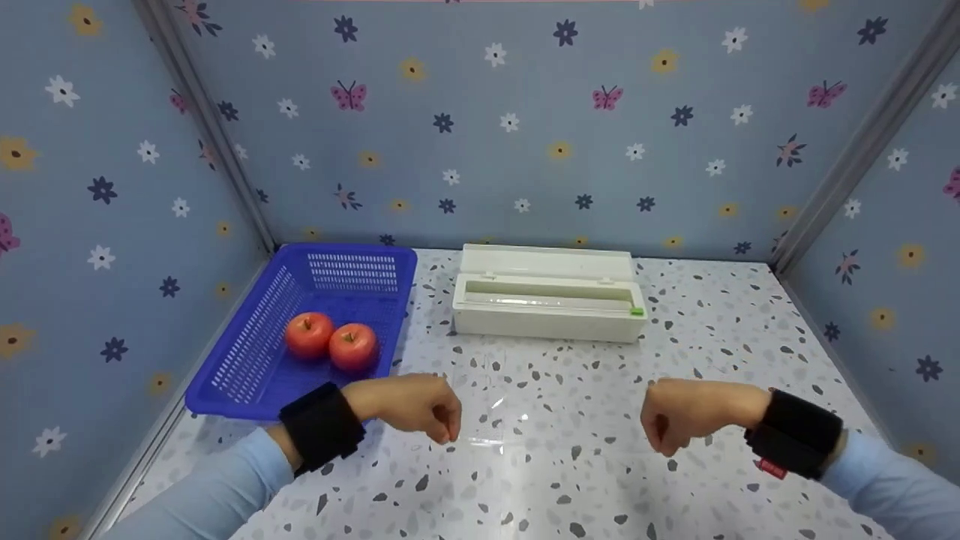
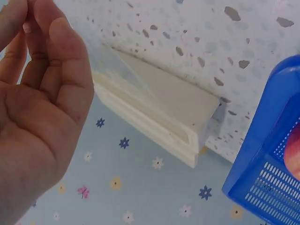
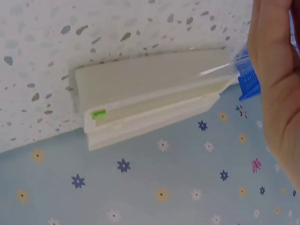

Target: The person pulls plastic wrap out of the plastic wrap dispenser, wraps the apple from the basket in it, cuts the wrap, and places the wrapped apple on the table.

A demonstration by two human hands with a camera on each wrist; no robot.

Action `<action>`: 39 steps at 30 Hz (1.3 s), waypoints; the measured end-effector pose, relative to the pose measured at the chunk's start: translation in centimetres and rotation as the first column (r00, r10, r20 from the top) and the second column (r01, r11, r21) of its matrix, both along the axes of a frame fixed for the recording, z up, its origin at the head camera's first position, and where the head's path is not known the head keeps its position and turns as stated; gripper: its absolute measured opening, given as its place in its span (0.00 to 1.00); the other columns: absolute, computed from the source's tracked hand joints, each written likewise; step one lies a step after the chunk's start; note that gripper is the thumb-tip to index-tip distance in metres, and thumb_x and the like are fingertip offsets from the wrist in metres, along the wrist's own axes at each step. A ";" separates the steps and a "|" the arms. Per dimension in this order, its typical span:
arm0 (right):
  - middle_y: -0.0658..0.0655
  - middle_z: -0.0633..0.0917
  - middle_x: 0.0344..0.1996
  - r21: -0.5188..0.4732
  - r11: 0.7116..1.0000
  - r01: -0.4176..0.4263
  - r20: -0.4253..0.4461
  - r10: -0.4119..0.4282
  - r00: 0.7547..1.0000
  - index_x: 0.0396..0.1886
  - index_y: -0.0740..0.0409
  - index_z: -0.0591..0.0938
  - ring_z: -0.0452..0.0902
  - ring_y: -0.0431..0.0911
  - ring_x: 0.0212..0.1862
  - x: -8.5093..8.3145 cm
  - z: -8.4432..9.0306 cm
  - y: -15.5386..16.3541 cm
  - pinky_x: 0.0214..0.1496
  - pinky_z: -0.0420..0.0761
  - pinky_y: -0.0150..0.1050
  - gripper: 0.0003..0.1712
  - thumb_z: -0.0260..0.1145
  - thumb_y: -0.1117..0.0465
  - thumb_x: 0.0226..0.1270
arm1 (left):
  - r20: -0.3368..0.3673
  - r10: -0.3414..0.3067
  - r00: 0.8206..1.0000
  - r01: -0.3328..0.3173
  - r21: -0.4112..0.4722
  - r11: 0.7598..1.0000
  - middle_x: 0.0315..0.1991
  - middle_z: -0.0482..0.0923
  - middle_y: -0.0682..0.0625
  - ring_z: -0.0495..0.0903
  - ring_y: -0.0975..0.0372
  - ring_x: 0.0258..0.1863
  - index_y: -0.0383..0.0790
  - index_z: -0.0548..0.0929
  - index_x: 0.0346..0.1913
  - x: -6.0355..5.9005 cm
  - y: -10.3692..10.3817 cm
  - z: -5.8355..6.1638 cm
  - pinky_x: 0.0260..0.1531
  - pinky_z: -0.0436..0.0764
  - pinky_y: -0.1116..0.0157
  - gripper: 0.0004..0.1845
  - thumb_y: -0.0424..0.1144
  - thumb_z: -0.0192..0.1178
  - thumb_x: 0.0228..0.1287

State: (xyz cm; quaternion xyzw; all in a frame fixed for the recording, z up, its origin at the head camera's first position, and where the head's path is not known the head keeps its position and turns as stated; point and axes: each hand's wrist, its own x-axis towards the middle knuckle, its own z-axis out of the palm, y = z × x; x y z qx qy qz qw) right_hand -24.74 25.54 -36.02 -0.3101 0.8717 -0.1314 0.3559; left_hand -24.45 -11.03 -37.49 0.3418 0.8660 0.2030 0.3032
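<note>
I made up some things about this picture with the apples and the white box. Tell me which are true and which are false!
1. Two red apples lie in the blue basket. True.
2. The white dispenser box has its lid shut. False: the lid stands open.
3. The left hand and right hand pinch a sheet of clear film. True.
4. The basket sits right of the box. False: it sits left of it.
5. The box's slider tab is red. False: it is green.
</note>
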 end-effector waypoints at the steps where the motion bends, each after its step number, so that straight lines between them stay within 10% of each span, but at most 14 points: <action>1: 0.45 0.79 0.16 0.012 1.000 0.006 0.015 -0.007 1.000 0.18 0.54 0.82 0.71 0.33 0.19 0.1 -0.6 -0.1 0.22 0.73 0.27 0.09 0.67 0.73 0.47 | 0.006 -0.005 1.000 0.005 -0.012 1.000 0.23 0.79 0.58 0.72 0.72 0.23 0.42 0.84 0.28 0.0 0.1 -0.6 0.27 0.73 0.74 0.03 0.31 0.62 0.53; 8: 0.45 0.79 0.14 0.057 0.998 0.025 0.075 -0.029 0.997 0.18 0.56 0.83 0.70 0.34 0.17 0.8 -4.5 -0.5 0.23 0.73 0.26 0.08 0.69 0.73 0.45 | 0.040 -0.006 0.999 0.008 -0.043 0.999 0.23 0.79 0.58 0.71 0.72 0.22 0.43 0.83 0.26 0.7 0.7 -4.9 0.27 0.72 0.75 0.03 0.31 0.62 0.52; 15: 0.46 0.76 0.11 0.097 0.995 -0.012 0.043 0.008 0.999 0.17 0.56 0.82 0.67 0.34 0.15 1.1 -7.5 -1.1 0.22 0.71 0.26 0.09 0.68 0.74 0.43 | -0.080 -0.054 0.995 0.049 -0.067 0.997 0.22 0.79 0.57 0.70 0.73 0.22 0.43 0.82 0.24 1.6 1.2 -7.9 0.28 0.71 0.76 0.03 0.32 0.63 0.50; 39: 0.44 0.79 0.16 -0.025 1.000 -0.011 -0.007 0.011 1.000 0.20 0.56 0.83 0.68 0.32 0.18 0.6 -13.6 0.1 0.23 0.72 0.26 0.08 0.71 0.72 0.40 | -0.230 -0.108 0.967 0.079 -0.133 0.988 0.22 0.79 0.57 0.70 0.71 0.20 0.45 0.82 0.25 1.9 1.7 -11.5 0.23 0.68 0.76 0.05 0.31 0.65 0.45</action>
